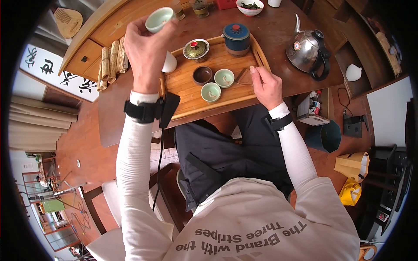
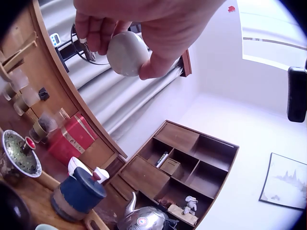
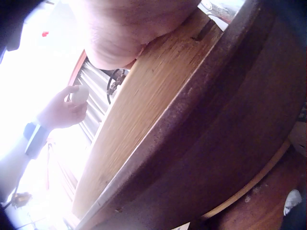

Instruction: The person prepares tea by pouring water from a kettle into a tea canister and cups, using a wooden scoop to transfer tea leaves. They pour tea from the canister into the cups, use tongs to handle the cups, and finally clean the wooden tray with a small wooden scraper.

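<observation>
Above the table point(image 1: 281, 28), my left hand point(image 1: 147, 54) pinches a pale green cup point(image 1: 159, 20) in curled fingers. By the tray point(image 1: 183, 104), I cannot tell whether my right hand point(image 1: 267, 87) grips anything.

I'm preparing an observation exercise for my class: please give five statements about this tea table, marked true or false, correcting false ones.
1. The left grip holds a pale green cup. True.
2. The metal kettle stands on the wooden tray. False: it stands beside it, on the table.
3. Two small green cups stand near a brown cup. True.
4. The blue pot has no lid. False: a lid with a red knob tops it.
5. The white bowl holds leaves. True.
</observation>
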`<state>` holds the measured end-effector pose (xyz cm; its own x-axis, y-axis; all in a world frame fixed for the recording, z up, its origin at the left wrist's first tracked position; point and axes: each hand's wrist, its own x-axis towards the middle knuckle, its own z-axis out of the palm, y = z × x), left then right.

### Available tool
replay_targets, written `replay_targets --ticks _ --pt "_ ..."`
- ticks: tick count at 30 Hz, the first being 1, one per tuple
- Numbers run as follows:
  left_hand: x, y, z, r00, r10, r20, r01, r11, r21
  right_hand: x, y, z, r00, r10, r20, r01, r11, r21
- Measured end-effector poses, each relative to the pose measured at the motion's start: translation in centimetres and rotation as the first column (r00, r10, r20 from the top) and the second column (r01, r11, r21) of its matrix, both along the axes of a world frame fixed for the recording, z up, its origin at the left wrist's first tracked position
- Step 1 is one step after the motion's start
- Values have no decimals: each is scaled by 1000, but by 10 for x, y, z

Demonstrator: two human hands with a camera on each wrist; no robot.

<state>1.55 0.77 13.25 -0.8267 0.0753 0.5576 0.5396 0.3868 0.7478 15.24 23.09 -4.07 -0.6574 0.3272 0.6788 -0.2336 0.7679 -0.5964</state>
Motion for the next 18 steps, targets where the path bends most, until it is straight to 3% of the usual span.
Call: replay_targets --ticks 10,15,18 --pt "59 -29 -54 985 -59 161 62 998 -11 0 1 -2 1000 16 -6 -16 1000 15" --pt "86 -37 -40 990 -8 142 20 996 -85 -1 -2 0 1000 -2 3 2 1000 -10" --pt "97 -37 -26 999 -10 47 13 997 -71 0 -2 -1 1000 -9 18 9 1000 1"
